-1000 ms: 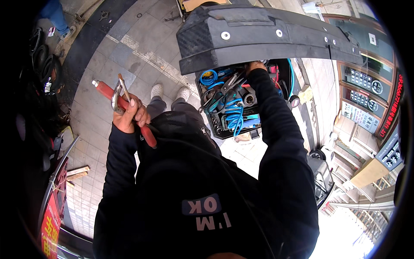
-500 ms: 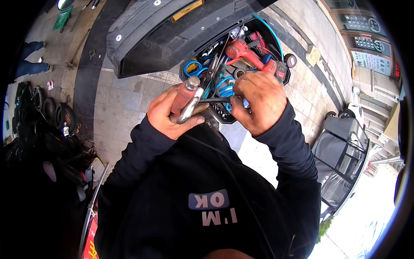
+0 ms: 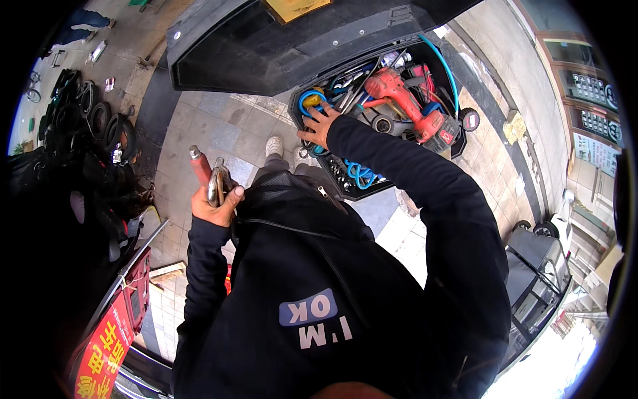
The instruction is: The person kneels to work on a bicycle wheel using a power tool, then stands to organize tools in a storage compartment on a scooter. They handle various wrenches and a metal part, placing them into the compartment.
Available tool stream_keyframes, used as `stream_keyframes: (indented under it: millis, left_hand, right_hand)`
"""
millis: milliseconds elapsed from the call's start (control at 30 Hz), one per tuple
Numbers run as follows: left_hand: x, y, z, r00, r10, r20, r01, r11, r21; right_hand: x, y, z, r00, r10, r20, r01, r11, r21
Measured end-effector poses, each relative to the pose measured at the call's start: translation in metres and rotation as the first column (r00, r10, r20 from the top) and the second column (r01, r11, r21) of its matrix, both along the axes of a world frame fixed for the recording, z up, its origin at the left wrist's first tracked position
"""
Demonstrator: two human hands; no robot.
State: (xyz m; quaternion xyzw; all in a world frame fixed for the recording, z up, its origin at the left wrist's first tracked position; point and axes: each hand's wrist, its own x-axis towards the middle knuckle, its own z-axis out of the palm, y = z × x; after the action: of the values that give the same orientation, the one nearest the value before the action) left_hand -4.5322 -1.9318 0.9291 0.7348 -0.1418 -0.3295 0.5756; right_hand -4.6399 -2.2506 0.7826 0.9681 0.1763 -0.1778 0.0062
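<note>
My left hand [image 3: 216, 207] is closed around a red-handled tool [image 3: 201, 170] with a metal end and shiny curved metal pieces [image 3: 214, 187] beside it; their exact kind is hard to make out. They stick up out of the fist, away from the toolbox. My right hand [image 3: 320, 128] reaches over the left end of the black toolbox [image 3: 362, 193]. Its fingers are spread over the contents, close to a coiled blue hose [image 3: 310, 97]; no held object shows. A red cordless power tool [image 3: 407, 100] lies in the box, right of this hand.
The toolbox's large black lid [image 3: 246, 63] stands raised behind it. More blue tubing [image 3: 359, 174] lies at the box's near side. Several tyres [image 3: 100, 118] are at far left, a red sign [image 3: 106, 352] at lower left, and a parked grey vehicle [image 3: 531, 266] on the right.
My hands have separated. The left has moved left and down with the red-handled tool. The right has moved left into the toolbox and spread its fingers; the dark bar between the hands is no longer visible.
</note>
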Motion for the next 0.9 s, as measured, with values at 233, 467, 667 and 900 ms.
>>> stream_keyframes:
  millis: [233,467,667,900]
  left_hand:
    - [-0.039,0.030,-0.010,0.982,0.187,0.007,-0.187,0.982,0.037]
    - [-0.052,0.036,-0.009,0.972,0.233,0.040,-0.233,0.972,0.017]
    - [-0.048,0.030,-0.008,0.980,0.199,0.026,-0.201,0.978,0.049]
    - [-0.041,0.024,-0.015,0.985,0.174,-0.001,-0.173,0.984,0.035]
  right_hand:
    - [0.012,-0.015,0.036,1.000,-0.001,-0.031,-0.001,0.999,-0.053]
    - [0.020,-0.103,0.060,0.973,-0.230,0.028,0.228,0.927,-0.299]
    - [0.023,-0.071,0.041,0.926,-0.321,0.196,0.367,0.887,-0.281]
    - [0.023,-0.012,0.014,0.978,-0.178,0.108,0.179,0.984,0.001]
